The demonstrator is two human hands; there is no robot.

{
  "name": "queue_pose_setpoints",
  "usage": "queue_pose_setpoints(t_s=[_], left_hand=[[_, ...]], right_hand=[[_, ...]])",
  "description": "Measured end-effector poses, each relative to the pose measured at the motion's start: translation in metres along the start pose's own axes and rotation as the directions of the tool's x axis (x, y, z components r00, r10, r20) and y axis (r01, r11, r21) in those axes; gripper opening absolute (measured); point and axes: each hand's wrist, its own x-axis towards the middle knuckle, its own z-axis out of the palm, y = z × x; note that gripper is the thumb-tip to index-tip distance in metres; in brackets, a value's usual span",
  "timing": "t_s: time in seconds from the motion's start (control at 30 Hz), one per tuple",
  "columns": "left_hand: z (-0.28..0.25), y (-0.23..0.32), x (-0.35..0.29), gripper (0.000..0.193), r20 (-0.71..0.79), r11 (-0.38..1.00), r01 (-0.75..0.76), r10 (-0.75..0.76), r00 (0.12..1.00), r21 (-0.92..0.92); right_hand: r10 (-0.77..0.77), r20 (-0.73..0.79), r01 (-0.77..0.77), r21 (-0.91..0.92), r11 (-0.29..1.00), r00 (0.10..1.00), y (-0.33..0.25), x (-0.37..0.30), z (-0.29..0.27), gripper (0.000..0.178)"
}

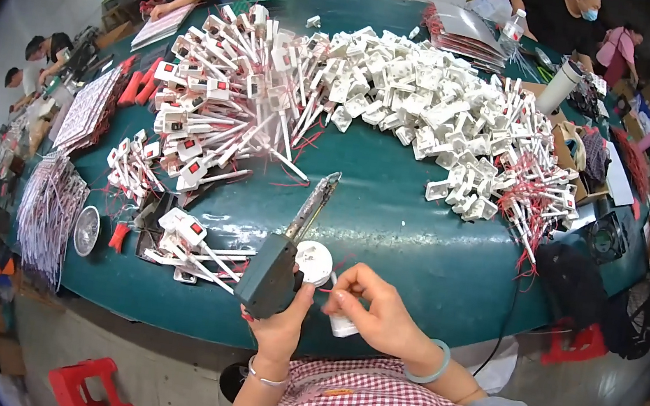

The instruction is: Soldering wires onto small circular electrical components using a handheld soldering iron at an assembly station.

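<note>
A dark green soldering gun (pixel 271 276) is gripped in my left hand (pixel 284 328), its long metal tip pointing away across the table. Right beside the gun's body is a round white spool-like part (pixel 315 262); whether it is fixed to the gun I cannot tell. My right hand (pixel 383 311) is closed, with thumb and fingers pinched over a small white plastic housing (pixel 342 326). Part of that housing is hidden by the fingers. To the left of the gun lies a small group of white switch pieces (pixel 184 229) with red buttons and white cables.
On the green table (pixel 384 253) are a large heap of cabled switches (pixel 223 97), a heap of white housings (pixel 408 82) and housings with red wires (pixel 529 198). A metal bowl (pixel 87 231) and a cable bundle (pixel 50 206) sit left. Several people work around the table.
</note>
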Motion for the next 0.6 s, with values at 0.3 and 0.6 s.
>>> queue_pose_setpoints(t_s=[0.3, 0.6], left_hand=[[-0.008, -0.008, 0.006, 0.04, -0.046, 0.988, 0.089, -0.084, 0.995, 0.124], [-0.019, -0.005, 0.002, 0.041, -0.088, 0.98, 0.03, -0.012, 0.996, 0.198]], right_hand=[[0.093, -0.02, -0.093, -0.36, 0.928, 0.996, -0.028, 0.008, -0.029, 0.006], [-0.174, -0.121, 0.108, -0.422, 0.9, 0.977, 0.018, 0.043, 0.007, 0.006]])
